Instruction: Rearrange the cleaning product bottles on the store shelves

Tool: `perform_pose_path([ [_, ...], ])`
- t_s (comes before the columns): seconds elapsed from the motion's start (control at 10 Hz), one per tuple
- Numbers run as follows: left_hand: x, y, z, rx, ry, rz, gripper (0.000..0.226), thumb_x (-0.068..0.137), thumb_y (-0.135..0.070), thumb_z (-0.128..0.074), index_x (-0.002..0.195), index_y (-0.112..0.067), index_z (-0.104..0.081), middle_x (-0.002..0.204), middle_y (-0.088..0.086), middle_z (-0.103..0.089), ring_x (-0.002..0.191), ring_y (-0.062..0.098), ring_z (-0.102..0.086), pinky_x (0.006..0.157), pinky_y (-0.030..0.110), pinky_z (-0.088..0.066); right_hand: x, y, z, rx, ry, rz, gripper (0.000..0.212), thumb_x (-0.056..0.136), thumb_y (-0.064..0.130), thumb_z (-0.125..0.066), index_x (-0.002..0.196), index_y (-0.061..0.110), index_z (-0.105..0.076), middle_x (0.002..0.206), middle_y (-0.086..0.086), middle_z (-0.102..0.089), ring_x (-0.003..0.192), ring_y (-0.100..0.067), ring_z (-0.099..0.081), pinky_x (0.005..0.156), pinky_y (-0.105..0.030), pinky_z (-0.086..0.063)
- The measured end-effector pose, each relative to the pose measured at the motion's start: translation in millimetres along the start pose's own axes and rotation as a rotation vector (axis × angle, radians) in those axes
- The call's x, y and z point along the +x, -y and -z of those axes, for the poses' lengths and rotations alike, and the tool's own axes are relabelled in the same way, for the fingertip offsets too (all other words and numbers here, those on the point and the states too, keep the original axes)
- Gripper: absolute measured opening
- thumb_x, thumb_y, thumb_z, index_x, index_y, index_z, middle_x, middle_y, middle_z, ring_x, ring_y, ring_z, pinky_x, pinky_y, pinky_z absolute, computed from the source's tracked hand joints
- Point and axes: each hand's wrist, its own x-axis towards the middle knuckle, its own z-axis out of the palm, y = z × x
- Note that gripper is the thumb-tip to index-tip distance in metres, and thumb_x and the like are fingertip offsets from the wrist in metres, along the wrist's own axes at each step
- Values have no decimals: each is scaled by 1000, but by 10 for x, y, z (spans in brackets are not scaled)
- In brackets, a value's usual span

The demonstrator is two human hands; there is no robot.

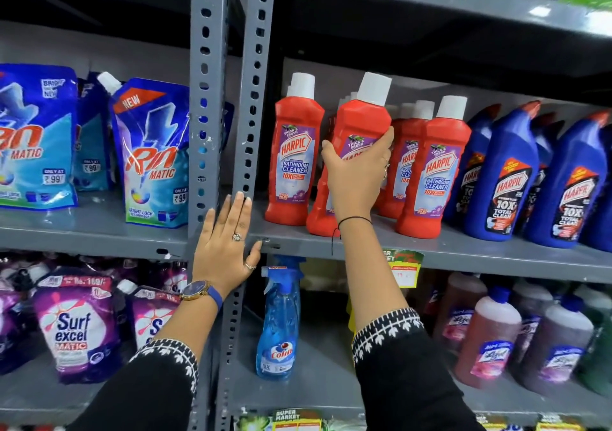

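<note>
Red Harpic bathroom cleaner bottles with white caps stand on the grey middle shelf (463, 255). My right hand (356, 172) grips one red bottle (362, 122) around its middle; the bottle leans to the right, its base near the shelf's front edge. Another red bottle (294, 152) stands upright just left of it, and more red bottles (430, 172) stand to its right. Blue Harpic toilet cleaner bottles (506, 179) fill the right end of the shelf. My left hand (228, 242) lies flat, fingers spread, against the grey upright post (251, 99) at the shelf's front edge, holding nothing.
Blue Rin Matic pouches (152, 156) fill the left bay. Below, purple Surf Excel pouches (79, 324), a blue Colin spray bottle (280, 318) and brownish Lizol bottles (490, 341) stand on the lower shelf. A yellow price tag (404, 271) hangs from the shelf edge.
</note>
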Motion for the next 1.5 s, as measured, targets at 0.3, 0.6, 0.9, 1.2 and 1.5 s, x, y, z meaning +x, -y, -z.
perform_pose_path([
  [0.3,-4,-2,-3,-4,-19,-2,79,89,-39,-38,154,-14,-2,161,0,3,147,18,-7,120,37,0,-81,-240,-158,-174,64,111,106,70,37,-77,148,11,-10,145,-14,-34,121,-34,-42,99,-44,-38],
  [0.6,-5,7,-25,-2,-30,-4,81,87,-39,-39,154,-15,-1,161,-1,4,147,17,-5,120,36,0,-268,-456,-263,-252,30,52,114,68,36,-77,149,15,0,145,-15,-33,125,-33,-39,101,-51,-34],
  [0.9,0,0,-11,13,-55,-17,78,89,-39,-38,154,-14,-3,161,-1,4,147,16,-4,120,36,0,-259,-559,-291,-221,31,18,109,75,22,-76,148,8,4,155,-12,-18,141,-29,-22,114,-54,-13],
  [1.2,-5,2,-13,4,-63,-19,79,89,-38,-39,154,-14,-2,161,-1,4,147,16,-4,120,36,0,-82,-596,-335,-313,79,-114,108,80,22,-72,147,6,11,159,-7,-2,145,-35,0,111,-62,-8],
  [1.5,-15,5,-25,5,-70,-25,79,89,-38,-39,154,-14,-1,160,-1,5,147,15,-2,120,36,0,2,-599,-330,-315,109,-190,110,79,15,-73,147,10,13,157,-16,-7,145,-37,-2,112,-59,-8],
])
